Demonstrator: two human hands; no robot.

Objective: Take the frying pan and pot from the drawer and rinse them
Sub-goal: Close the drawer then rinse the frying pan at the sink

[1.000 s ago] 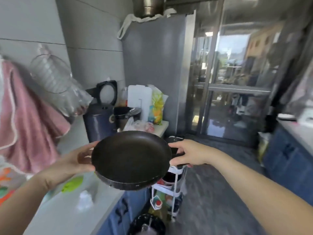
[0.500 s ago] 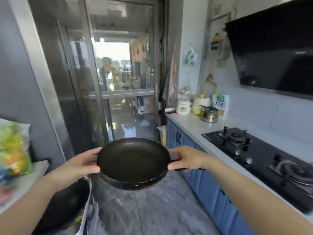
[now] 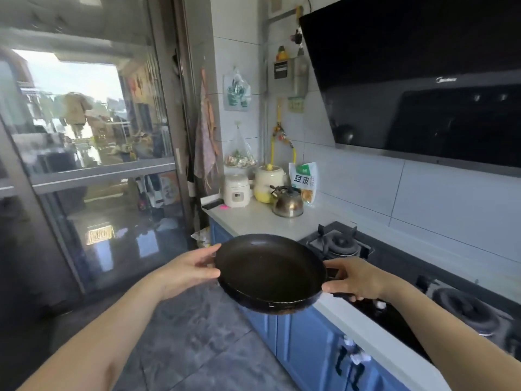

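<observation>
Nearest to you, both forearms reach forward from the lower corners. Your left hand (image 3: 189, 270) holds the left rim of the frying pan (image 3: 270, 273), thumb on top of the edge and fingers curled beneath it; this grip is clenched on the rim. Your right hand (image 3: 355, 279) wraps around the pan's dark handle at the right side, so that grip is clenched on the handle, which is mostly hidden by the fingers. The frying pan is in mid-air between the two hands, roughly level with a slight tilt toward you, its dark inside empty and facing up, its near rim worn. It hangs above the grey tiled floor (image 3: 203, 342) and the front edge of the white tabletop (image 3: 253, 221), over the blue cabinet doors (image 3: 307, 337). Just beyond and to the right lies the black gas hob (image 3: 394, 280), one burner (image 3: 341, 244) behind the pan and another near the right edge. Farther along the tabletop stand a metal kettle (image 3: 287, 203), a yellow-and-cream pot (image 3: 267, 180), a small white cooker (image 3: 236, 190) and a green-and-white food packet (image 3: 304, 179). Above the hob slopes the black range hood (image 3: 423, 88). At far left stands a glass sliding door (image 3: 93, 153).
</observation>
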